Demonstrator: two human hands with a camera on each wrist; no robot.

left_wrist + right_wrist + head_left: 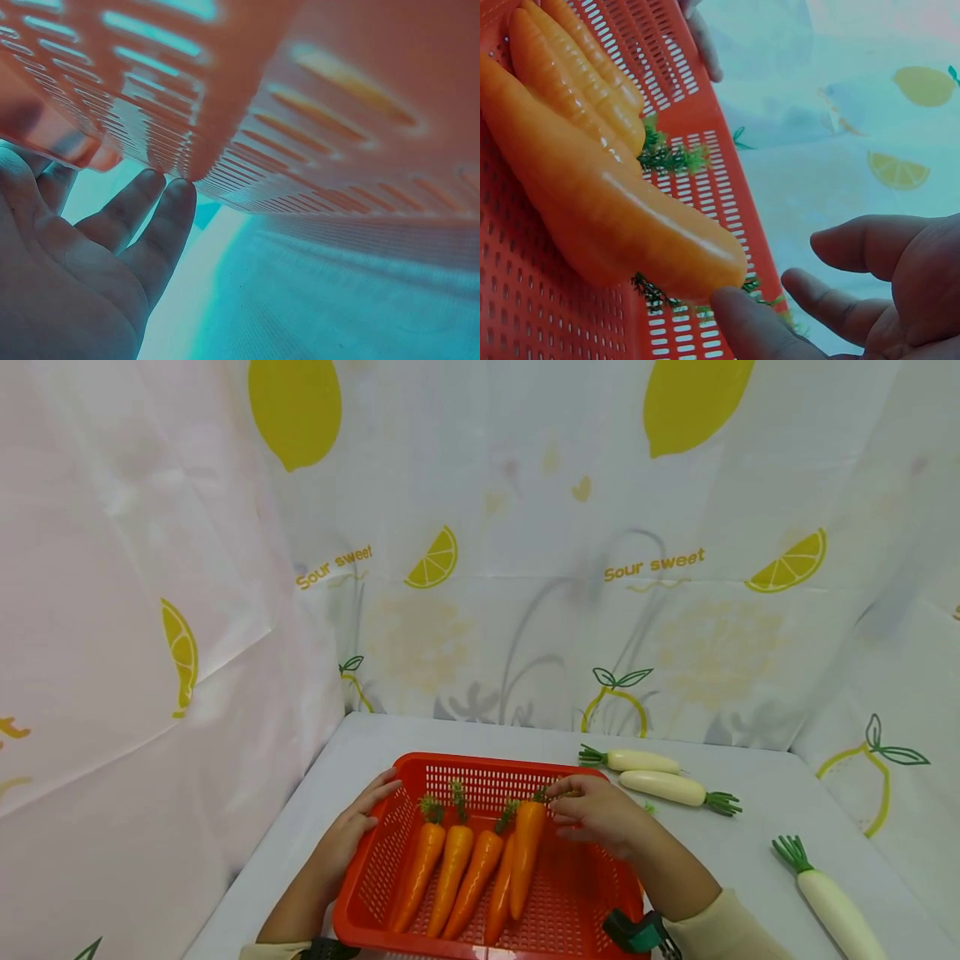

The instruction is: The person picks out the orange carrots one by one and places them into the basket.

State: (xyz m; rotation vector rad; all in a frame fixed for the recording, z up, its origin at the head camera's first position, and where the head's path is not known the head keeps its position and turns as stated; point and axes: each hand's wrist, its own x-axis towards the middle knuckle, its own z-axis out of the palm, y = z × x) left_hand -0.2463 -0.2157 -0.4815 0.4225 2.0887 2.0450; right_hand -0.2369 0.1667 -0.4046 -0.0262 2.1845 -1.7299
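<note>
Now my hands are at the red basket of carrots.

Nearest me, my left hand (352, 835) rests with straight fingers against the left wall of the basket (375, 860). My right hand (600, 814), fingers relaxed and gripping nothing, touches a fingertip to the leafy end of the rightmost carrot (525, 860), which lies beside four other carrots (450, 872) in the basket. Farther off, three white radishes (663, 785) lie on the table (750, 852), right of the basket.
</note>
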